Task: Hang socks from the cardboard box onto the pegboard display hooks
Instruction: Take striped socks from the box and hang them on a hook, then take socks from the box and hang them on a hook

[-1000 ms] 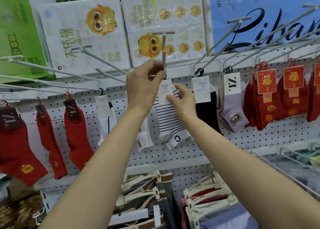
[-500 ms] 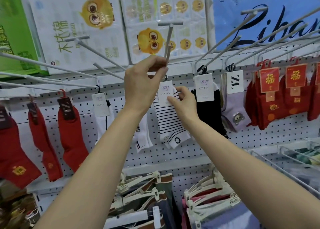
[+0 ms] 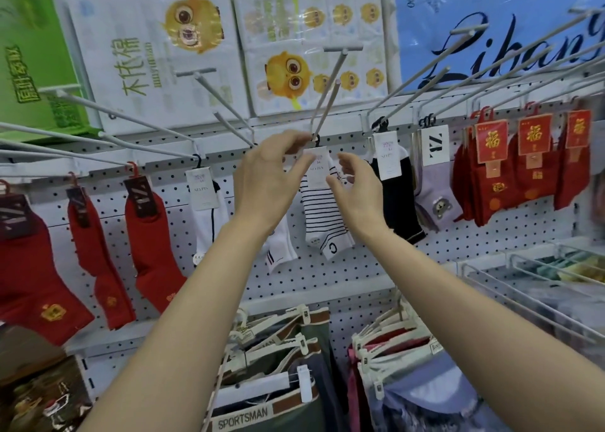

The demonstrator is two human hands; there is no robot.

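- Striped sock (image 3: pixel 322 215) hangs on the pegboard (image 3: pixel 327 271) from a black hanger loop on the central display hook (image 3: pixel 327 104), at the board end of the rod; the outer length of that rod is bare.
- Neighbours close on both sides: white sock (image 3: pixel 278 248) just left and partly behind the left hand, black sock (image 3: pixel 397 199) just right. Little side room at the board.
- More bare hooks fan out left and right above the arms; open space between the rods nearer the camera.
- Red socks (image 3: pixel 147 251) at left run out of frame; red tagged socks (image 3: pixel 510 182) at right are cut at the edge.
- Cardboard box not seen in the head view.
- Hanger loop small and partly covered by fingertips; contact there unclear.
- Left hand (image 3: pixel 266 179): fingers loosely spread, fingertips at the top of the sock's paper tag (image 3: pixel 317 166); touching or just off, cannot tell.
- Right hand (image 3: pixel 355 189): fingers relaxed and apart, just right of the tag, holding nothing.
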